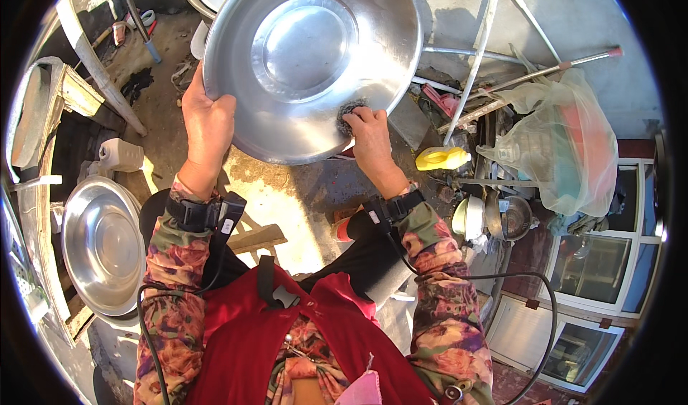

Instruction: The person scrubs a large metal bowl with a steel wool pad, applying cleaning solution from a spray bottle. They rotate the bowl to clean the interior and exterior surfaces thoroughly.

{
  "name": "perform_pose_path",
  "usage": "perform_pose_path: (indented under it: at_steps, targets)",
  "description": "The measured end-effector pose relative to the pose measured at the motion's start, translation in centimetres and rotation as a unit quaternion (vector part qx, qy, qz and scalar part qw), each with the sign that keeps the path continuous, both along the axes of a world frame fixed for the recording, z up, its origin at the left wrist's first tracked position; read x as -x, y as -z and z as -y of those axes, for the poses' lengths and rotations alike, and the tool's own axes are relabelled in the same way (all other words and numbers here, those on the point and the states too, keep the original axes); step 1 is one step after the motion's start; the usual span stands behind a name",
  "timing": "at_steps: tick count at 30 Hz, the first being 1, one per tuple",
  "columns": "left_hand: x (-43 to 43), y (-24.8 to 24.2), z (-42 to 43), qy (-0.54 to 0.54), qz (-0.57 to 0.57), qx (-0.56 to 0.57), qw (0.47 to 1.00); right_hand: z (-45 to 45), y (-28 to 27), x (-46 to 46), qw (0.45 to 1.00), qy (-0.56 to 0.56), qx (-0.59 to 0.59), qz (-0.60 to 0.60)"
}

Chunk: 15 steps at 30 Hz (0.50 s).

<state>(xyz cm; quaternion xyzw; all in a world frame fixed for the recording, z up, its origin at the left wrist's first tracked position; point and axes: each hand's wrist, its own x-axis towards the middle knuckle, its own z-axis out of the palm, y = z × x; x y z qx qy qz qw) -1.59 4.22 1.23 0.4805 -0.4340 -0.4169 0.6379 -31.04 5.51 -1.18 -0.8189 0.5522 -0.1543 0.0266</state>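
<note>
A large stainless steel basin [242, 112] is tilted up before me, its inside facing me and catching bright light. My left hand [208, 117] grips its rim at the left, thumb on the inner side. Against the lower right inner wall, my right hand [372, 139] presses a dark steel wool scourer [352, 114]. The fingers are curled over the scourer, so part of it is hidden. Black straps with small devices are around both wrists.
A second steel basin [115, 252] stands at my left, near a white plastic jug [121, 155]. On the right are a yellow bottle [442, 158], pots [468, 218], white poles [475, 61] and a netted bundle [575, 147]. A wooden stool [258, 238] is between my legs.
</note>
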Motion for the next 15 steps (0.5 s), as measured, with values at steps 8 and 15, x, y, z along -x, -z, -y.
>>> perform_pose_path:
  at_steps: [8,15]
  targets:
    - [-0.2,-0.3,-0.3,-0.012,0.0,0.01,1.0,-3.1,2.4,-7.1,0.966,-0.065,-0.14,0.21]
    - [-0.2,-0.5,-0.3,0.005,-0.007,0.011,1.0,8.1,3.0,-1.8,0.988,0.103,0.004,0.117]
